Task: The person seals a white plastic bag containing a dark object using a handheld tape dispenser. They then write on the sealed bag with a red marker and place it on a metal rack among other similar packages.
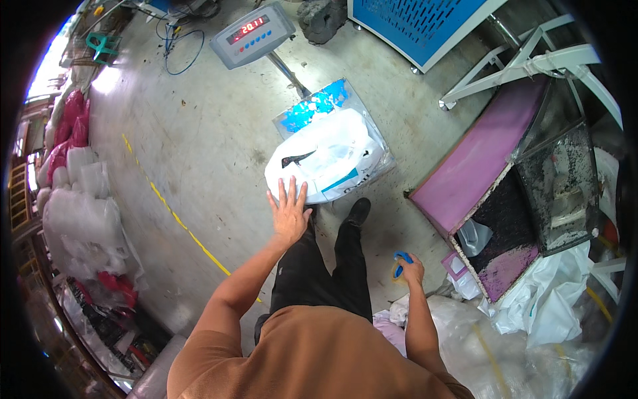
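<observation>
Head view shows my left hand (289, 211) flat and wide open by the white bag (325, 159) on the scale (312, 110); press softly. My right hand (410, 267) grips a blue tool (401, 258).

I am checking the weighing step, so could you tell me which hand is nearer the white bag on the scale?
Left. The left hand reaches its near edge; the right hand, holding a blue tool, hangs low, apart from the white bag.

Single head view, fisheye, looks steeply down from standing height onto the floor, white sack (325, 156) on scale just ahead of centre.
</observation>
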{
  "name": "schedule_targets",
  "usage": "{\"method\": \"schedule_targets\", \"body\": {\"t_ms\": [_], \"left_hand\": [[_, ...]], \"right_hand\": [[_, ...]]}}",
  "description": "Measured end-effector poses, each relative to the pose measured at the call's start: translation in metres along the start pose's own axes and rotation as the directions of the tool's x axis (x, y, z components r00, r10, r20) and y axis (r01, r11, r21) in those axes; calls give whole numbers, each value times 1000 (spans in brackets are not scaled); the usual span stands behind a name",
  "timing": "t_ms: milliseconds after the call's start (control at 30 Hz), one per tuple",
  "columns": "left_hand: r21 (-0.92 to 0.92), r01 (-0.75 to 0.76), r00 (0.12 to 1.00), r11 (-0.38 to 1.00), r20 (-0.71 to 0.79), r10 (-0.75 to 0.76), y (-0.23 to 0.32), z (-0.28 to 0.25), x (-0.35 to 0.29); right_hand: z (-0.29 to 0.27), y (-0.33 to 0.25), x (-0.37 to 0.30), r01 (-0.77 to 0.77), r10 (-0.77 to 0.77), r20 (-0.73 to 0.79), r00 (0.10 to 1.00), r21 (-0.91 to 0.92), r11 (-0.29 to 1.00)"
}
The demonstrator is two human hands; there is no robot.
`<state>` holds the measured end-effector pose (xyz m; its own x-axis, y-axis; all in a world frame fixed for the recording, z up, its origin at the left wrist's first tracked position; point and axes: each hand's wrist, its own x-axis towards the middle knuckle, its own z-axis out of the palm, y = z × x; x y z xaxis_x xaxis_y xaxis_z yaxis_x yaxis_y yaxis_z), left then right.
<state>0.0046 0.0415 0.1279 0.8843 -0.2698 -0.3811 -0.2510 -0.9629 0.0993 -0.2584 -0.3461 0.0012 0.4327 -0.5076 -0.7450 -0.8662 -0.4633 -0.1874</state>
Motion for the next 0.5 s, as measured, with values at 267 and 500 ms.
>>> {"method": "schedule_targets", "body": {"t_ms": [267,500], "left_hand": [[-197,113,988,974,-82,-132,-27,29,-24],[-814,541,592,212,189,-784,-47,24,37]], "right_hand": [[-29,-57,-7,54,-50,-26,998,187,981],[-43,-63,-12,89,-43,-115,992,435,896]]}}
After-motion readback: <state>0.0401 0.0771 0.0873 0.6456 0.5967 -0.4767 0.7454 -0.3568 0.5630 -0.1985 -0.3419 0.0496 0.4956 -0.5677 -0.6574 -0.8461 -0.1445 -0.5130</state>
